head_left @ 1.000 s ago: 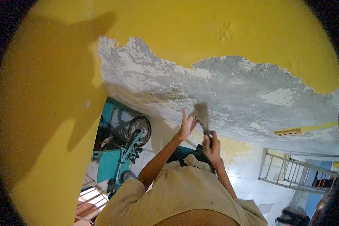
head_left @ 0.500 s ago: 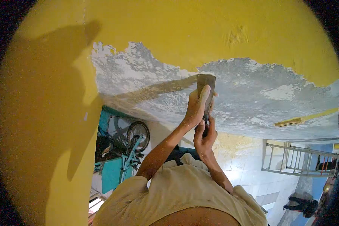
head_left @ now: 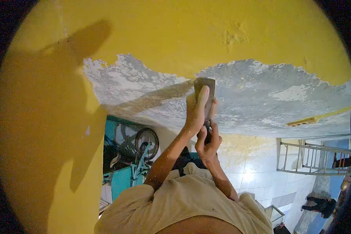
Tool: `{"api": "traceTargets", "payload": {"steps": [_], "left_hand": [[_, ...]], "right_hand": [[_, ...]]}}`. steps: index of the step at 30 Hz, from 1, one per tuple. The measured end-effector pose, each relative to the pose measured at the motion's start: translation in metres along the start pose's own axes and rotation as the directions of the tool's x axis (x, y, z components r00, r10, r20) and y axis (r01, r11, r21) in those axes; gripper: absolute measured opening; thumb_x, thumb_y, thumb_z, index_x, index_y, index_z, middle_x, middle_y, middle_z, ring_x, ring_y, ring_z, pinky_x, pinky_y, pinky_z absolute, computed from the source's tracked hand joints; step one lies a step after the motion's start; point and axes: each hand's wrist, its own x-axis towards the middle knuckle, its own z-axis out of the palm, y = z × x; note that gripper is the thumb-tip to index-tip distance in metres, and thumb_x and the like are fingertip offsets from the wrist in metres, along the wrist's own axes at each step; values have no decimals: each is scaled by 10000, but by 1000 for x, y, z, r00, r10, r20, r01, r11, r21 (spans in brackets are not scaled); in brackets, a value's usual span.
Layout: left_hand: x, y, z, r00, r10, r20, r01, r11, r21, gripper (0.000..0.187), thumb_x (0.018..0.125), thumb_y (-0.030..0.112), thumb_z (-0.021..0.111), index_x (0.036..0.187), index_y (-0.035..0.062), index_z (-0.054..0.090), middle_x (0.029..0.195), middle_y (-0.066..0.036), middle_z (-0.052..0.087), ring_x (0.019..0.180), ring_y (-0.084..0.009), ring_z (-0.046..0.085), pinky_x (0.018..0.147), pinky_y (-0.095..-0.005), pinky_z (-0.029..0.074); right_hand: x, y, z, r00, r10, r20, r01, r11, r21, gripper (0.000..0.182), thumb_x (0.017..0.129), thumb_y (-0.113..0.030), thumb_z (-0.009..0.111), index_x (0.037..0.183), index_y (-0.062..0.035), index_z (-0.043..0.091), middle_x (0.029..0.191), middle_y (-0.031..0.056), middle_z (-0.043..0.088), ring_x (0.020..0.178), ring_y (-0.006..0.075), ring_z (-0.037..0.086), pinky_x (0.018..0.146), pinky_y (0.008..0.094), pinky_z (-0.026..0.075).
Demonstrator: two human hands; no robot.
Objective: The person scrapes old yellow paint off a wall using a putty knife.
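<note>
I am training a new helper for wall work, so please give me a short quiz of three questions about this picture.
1. True or false: the left hand lies with straight fingers on the blade of the flat grey metal scraper.
2. What does the right hand grip?
A. the scraper's dark handle
B. a paint brush
C. a white ladder
3. Fill in the missing word: the blade rests on the bare grey patch of wall, and the paint around that patch is ____.

Key: 1 true; 2 A; 3 yellow.
</note>
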Motion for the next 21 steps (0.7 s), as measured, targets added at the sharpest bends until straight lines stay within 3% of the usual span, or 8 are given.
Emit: {"api": "traceTargets", "payload": {"steps": [3,8,10,13,15,17,18,21], "left_hand": [[0,-10,-3,998,-52,-25,51,999,-19,507,895,495,484,703,33,568,532,-11,495,433,-89,467,403,-228,359],[-5,-16,-1,994,-81,-70,81,997,-16,521,897,505,475,711,27,559,528,-19,497,423,-104,466,395,-242,358],[-5,-16,-4,999,-26,32,27,999,-36,516,896,503,478,712,28,558,547,-28,516,420,-108,470,397,-246,367],[-8,-19,8,992,-93,-80,88,994,-72,513,895,505,479,708,34,554,556,-28,520,423,-110,473,398,-246,369],[-3,-8,7,999,-29,-29,28,999,-42,521,884,524,484,707,39,553,552,-22,512,431,-106,476,397,-239,364],[1,26,15,992,-29,-124,20,997,-71,526,869,545,495,709,47,549,560,-14,510,439,-100,475,403,-234,369],[8,28,9,994,85,-66,-91,991,-97,536,859,562,498,715,49,558,559,-7,510,439,-94,470,404,-230,361],[4,14,6,994,99,-43,-101,994,-50,546,863,561,492,700,45,563,548,-3,502,436,-90,463,398,-231,344]], "right_hand": [[0,-3,-1,996,83,43,-84,996,13,239,918,-107,483,1093,56,476,548,71,529,498,54,457,442,219,329],[-7,2,-6,997,66,42,-66,998,7,252,927,-113,478,1112,59,480,559,44,532,505,44,451,438,221,327],[-6,4,-10,996,73,52,-72,997,-24,256,927,-112,477,1116,63,480,559,43,533,505,43,454,439,220,326],[-8,3,-12,993,112,43,-111,994,-19,271,928,-115,482,1127,70,477,563,47,541,509,50,466,449,218,343],[2,10,-8,999,-32,29,32,999,17,258,922,-99,487,1119,68,477,564,53,543,510,62,478,462,220,367],[25,-19,-5,999,-38,23,38,999,18,245,914,-83,490,1112,62,479,570,66,549,521,71,500,472,223,384],[32,-25,-3,997,-52,48,51,998,30,237,912,-77,490,1107,57,482,574,71,552,526,72,509,470,222,384],[20,-19,-8,994,-61,86,59,998,18,225,912,-76,488,1101,47,487,580,76,557,533,72,518,464,221,377]]}}
